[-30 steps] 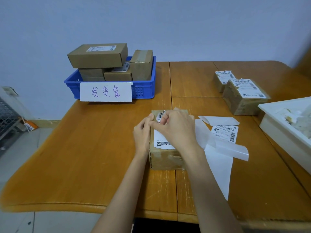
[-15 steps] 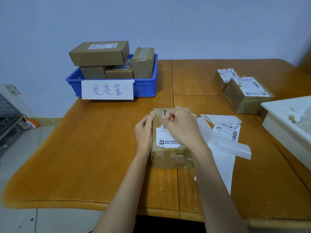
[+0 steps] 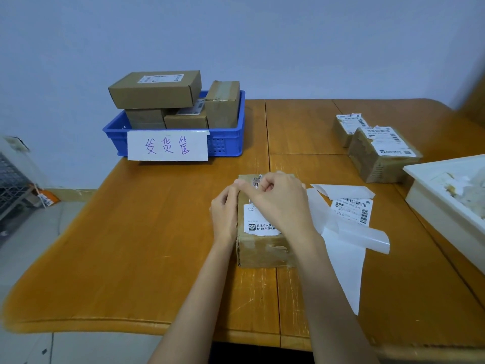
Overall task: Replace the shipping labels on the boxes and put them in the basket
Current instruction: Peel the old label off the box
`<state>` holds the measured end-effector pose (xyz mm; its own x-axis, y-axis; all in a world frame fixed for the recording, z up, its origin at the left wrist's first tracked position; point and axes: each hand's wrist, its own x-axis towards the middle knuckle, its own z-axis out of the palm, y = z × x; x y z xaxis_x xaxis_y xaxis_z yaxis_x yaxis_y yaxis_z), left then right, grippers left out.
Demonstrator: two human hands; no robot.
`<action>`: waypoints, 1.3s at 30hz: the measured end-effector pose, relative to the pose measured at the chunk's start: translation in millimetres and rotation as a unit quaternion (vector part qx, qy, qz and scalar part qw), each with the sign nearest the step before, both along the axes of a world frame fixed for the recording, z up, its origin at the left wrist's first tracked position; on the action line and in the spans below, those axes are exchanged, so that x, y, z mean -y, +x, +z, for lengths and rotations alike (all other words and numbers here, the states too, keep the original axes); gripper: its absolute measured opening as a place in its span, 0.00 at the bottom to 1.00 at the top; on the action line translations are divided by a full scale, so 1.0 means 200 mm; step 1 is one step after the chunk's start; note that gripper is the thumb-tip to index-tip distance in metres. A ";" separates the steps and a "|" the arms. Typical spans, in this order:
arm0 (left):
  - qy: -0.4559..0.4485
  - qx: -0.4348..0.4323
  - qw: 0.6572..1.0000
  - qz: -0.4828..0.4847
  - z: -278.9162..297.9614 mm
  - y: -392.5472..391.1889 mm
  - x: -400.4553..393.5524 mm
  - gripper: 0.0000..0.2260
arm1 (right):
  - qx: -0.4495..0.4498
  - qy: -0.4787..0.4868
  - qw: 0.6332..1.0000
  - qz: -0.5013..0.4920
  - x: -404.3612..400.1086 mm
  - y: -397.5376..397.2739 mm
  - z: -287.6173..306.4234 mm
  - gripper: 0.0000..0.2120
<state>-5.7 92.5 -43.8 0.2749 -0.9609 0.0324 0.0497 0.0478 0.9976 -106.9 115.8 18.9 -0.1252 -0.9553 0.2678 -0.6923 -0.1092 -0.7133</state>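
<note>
Since a second ago, more of the old label (image 3: 261,222) shows on the box (image 3: 265,248) at the middle of the counter (image 3: 157,232), and the right hand (image 3: 279,198) has worked its curled far end further off. That hand's fingers are curled, pinching the lifted end of the label. The left hand (image 3: 224,214) holds the box's left side, fingers bent around its edge.

Progress looks partial. Several boxes already sit in the blue basket (image 3: 225,145) at the far left, stacked above its rim. This box's old label is only partly peeled; a fresh label (image 3: 353,210) lies just right of it among white backing sheets (image 3: 346,258). Two more boxes (image 3: 378,151) wait at the far right, near a white tray (image 3: 441,214) of paper scraps.
</note>
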 end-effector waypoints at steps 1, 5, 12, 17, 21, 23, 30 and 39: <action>-0.001 -0.002 1.000 -0.001 0.00 0.00 0.00 0.24 | -0.006 -0.007 1.000 0.001 0.00 -0.01 -0.01 0.20; -0.001 -0.006 1.000 -0.006 0.01 0.00 0.00 0.25 | 0.033 0.003 0.999 0.024 0.00 -0.04 -0.01 0.14; -0.011 -0.019 1.000 -0.003 0.00 0.00 0.00 0.23 | 0.084 0.033 0.995 0.034 -0.01 -0.05 0.01 0.14; -0.013 -0.007 1.000 -0.013 0.01 -0.01 0.00 0.24 | 0.129 0.037 0.991 0.029 0.00 -0.05 0.01 0.19; -0.009 -0.002 1.000 -0.011 0.00 0.00 0.00 0.23 | 0.137 0.031 0.990 0.031 -0.02 -0.05 0.03 0.17; -0.007 0.003 1.000 -0.013 0.00 0.00 0.00 0.22 | 0.185 0.020 0.983 0.005 -0.03 -0.06 0.04 0.18; -0.004 -0.008 1.000 -0.009 0.01 -0.01 0.00 0.25 | 0.043 -0.041 0.987 -0.152 -0.03 -0.08 -0.03 0.14; -0.006 -0.012 1.000 -0.012 0.01 0.00 0.00 0.25 | -0.054 0.005 0.996 -0.074 -0.02 -0.12 -0.02 0.15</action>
<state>-6.5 92.3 -42.3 0.2529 -0.9668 0.0376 0.0757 0.0585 0.9954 -130.5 120.4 14.0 -0.2360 -0.9313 0.2776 -0.7728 0.0067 -0.6346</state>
